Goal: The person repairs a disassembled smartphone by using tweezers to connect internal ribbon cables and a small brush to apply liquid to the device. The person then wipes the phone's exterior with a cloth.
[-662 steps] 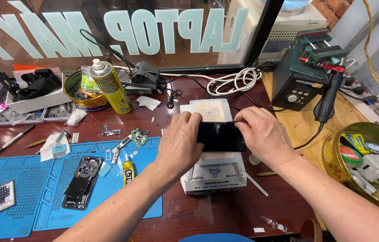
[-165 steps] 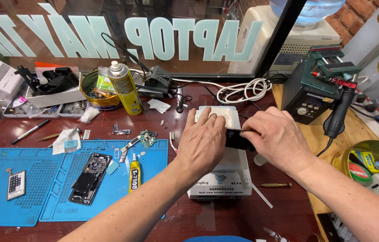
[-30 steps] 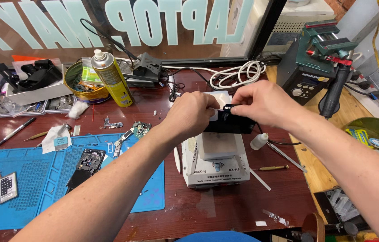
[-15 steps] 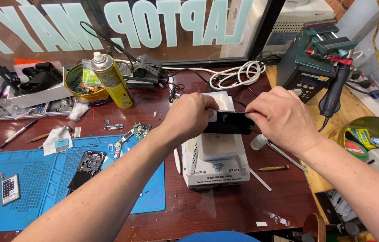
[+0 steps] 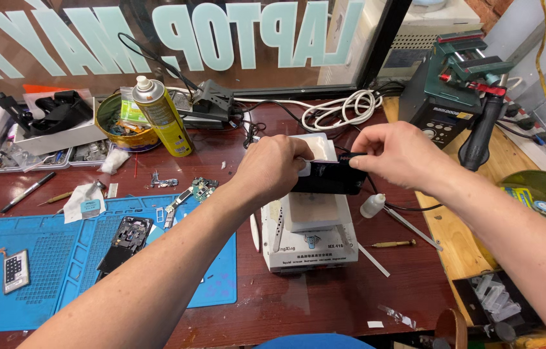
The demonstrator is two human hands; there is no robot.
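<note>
Both my hands hold a black phone [image 5: 331, 178] just above the white heating plate machine [image 5: 308, 242] at the middle of the desk. My left hand [image 5: 276, 169] grips the phone's left end, where a white film or panel [image 5: 315, 150] sticks up behind my fingers. My right hand [image 5: 397, 154] pinches the phone's right end from above. The machine's pale pad [image 5: 312, 210] lies bare under the phone.
A blue work mat [image 5: 40, 271] at the left carries an opened phone [image 5: 127, 236] and a small part [image 5: 16, 270]. A yellow spray can [image 5: 160, 116], a round tin [image 5: 121, 123], a coiled white cable [image 5: 341, 110], a soldering station [image 5: 454, 84] and a small white bottle [image 5: 373, 205] stand around.
The phone, pressed flat on the machine earlier, is now lifted off it in both hands. In the last second my right hand shifted slightly on the phone's right end.
</note>
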